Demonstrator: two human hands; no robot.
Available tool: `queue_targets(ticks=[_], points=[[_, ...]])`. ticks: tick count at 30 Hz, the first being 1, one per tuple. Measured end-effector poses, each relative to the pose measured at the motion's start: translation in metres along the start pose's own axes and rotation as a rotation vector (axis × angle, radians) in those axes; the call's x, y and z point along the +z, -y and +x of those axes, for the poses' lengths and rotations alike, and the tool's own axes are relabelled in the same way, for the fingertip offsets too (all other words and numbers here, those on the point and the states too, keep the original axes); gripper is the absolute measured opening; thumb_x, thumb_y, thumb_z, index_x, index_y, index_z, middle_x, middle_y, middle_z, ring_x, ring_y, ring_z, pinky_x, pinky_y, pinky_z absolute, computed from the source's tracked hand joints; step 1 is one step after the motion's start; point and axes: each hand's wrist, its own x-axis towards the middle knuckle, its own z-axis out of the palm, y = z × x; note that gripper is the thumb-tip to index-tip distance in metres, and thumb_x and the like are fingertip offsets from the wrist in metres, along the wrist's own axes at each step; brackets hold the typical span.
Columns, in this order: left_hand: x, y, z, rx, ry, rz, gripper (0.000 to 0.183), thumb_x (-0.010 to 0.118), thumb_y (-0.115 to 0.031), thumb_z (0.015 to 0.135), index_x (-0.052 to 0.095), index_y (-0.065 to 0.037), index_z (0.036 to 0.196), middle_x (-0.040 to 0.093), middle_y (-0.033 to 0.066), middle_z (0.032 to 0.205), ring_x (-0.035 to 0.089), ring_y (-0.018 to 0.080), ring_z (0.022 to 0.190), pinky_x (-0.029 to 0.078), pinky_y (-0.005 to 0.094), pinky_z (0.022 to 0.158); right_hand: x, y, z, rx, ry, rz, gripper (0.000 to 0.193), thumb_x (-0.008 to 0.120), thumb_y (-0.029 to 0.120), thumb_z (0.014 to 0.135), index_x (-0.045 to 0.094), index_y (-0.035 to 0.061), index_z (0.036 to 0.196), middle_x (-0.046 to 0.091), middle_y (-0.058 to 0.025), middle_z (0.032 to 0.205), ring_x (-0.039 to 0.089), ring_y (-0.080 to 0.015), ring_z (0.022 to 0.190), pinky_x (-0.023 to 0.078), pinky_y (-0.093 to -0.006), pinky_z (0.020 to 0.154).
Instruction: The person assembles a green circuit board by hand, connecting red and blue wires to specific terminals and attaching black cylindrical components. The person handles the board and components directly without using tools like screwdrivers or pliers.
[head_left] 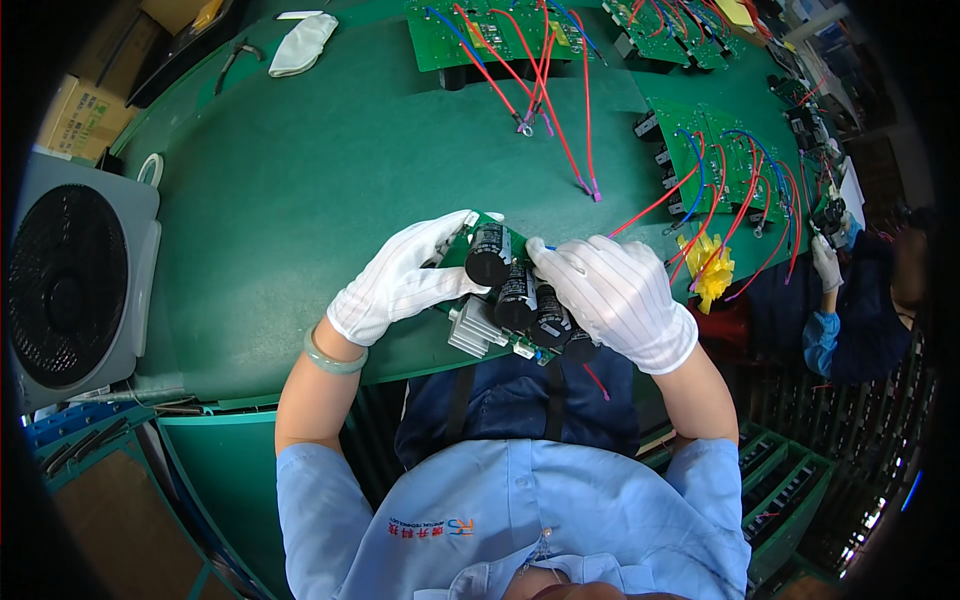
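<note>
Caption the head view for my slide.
Gloved left hand and right hand handle a circuit board with black capacitors at a green table.

A person's two gloved hands (400,278), four black cans (489,258) between them, one bracelet (334,361) at eight o'clock, one fan (70,285) at nine, three bunches of green boards (715,165) at twelve, one and two.

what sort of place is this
Probably an electronics assembly workshop: green circuit boards with red and blue wires lie on a green table, the person's gloved left hand holds another board, and a co-worker's gloved hand shows at the right.
</note>
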Motion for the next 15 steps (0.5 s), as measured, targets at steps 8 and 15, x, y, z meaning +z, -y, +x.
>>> queue_targets(ticks=[8, 15], points=[[0.000, 0.002, 0.000, -0.007, -0.016, 0.036, 0.069, 0.083, -0.026, 0.085, 0.054, 0.002, 0.141, 0.066, 0.0042, 0.116, 0.060, 0.0107, 0.104, 0.050, 0.0292, 0.094, 0.002, -0.005, 0.002, -0.042, 0.009, 0.036, 0.043, 0.067, 0.012, 0.075, 0.067, 0.0008, 0.116, 0.060, -0.0013, 0.082, 0.061, -0.0143, 0.069, 0.041, -0.0304, 0.050], [0.003, -0.007, 0.000, -0.002, -0.025, -0.005, 0.066, 0.081, -0.019, 0.083, 0.055, 0.002, 0.140, 0.066, 0.0039, 0.115, 0.060, 0.0108, 0.101, 0.051, 0.0297, 0.093, 0.014, -0.003, -0.002, 0.037, -0.029, 0.121, 0.042, 0.068, 0.013, 0.076, 0.065, 0.0009, 0.117, 0.059, -0.0025, 0.082, 0.062, -0.0170, 0.072, 0.044, -0.0320, 0.052]])
